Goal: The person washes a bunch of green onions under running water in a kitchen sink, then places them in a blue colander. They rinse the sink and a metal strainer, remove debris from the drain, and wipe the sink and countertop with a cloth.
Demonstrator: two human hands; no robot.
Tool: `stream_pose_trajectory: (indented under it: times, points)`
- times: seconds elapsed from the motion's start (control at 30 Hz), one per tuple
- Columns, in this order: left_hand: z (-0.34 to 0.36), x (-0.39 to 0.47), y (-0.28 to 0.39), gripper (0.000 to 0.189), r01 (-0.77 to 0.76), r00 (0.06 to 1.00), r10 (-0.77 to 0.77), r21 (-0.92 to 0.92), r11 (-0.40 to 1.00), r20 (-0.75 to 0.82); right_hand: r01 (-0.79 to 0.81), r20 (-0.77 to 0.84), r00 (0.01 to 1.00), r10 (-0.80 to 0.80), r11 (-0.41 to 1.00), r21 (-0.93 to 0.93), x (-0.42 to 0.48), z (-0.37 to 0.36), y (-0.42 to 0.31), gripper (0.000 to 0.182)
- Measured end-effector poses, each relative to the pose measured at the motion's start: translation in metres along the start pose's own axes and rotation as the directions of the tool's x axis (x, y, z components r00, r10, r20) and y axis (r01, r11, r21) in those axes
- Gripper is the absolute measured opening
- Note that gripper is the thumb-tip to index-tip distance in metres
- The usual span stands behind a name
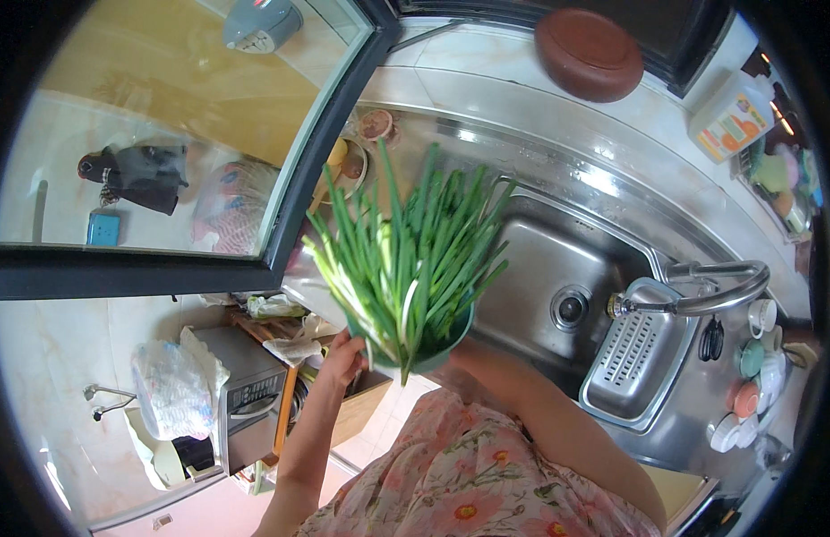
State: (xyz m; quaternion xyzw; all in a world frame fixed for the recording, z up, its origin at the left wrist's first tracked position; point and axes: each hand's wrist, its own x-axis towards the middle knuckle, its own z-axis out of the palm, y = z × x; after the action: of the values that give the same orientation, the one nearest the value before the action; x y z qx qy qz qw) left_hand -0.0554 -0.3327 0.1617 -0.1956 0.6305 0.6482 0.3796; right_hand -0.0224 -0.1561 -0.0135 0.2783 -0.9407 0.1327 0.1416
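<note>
A green basin [425, 362] is in front of my body, beside the sink and above the floor and counter edge. Scallions [415, 268] with white stalks and long green leaves fill it and stick out well past its rim. My left hand [350, 354] grips the basin's near left side. At the near right side, my right hand [460, 350] is against the basin, its fingers mostly hidden by the wall. Darker leafy greens [448, 194] show among the scallions.
To the right is a stainless steel sink [529, 268] with a perforated drain basket [630, 349] and a faucet [717, 295]. An open window frame [328, 134] juts in at left. A brown lidded pot [589, 57] stands on the ledge; cups [747, 399] line the right.
</note>
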Motion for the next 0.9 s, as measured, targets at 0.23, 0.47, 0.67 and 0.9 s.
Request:
stream_pose_trajectory:
  times: [0.23, 0.47, 0.67, 0.9]
  points:
    - [-0.033, -0.087, -0.046, 0.031, -0.040, 0.972, 0.016, -0.098, 0.994, -0.234, -0.081, 0.088, 0.993, 0.076, 0.995, 0.056, 0.015, -0.033, 0.064, 0.060]
    - [-0.029, -0.096, -0.066, 0.030, -0.077, 0.979, 0.040, -0.182, 0.980, -0.199, -0.326, 0.112, 0.938, 0.329, 0.944, -0.043, 0.036, -0.065, 0.138, 0.057]
    - [-0.039, -0.080, -0.080, 0.034, -0.072, 0.989, 0.045, -0.197, 0.978, -0.138, -0.497, -0.186, 0.853, 0.488, 0.868, -0.003, 0.043, -0.073, 0.197, 0.047]
    - [-0.051, -0.074, -0.087, 0.034, 0.017, 0.994, -0.033, -0.158, 0.987, -0.100, -0.640, -0.114, 0.768, 0.630, 0.762, -0.101, 0.062, -0.091, 0.269, 0.043]
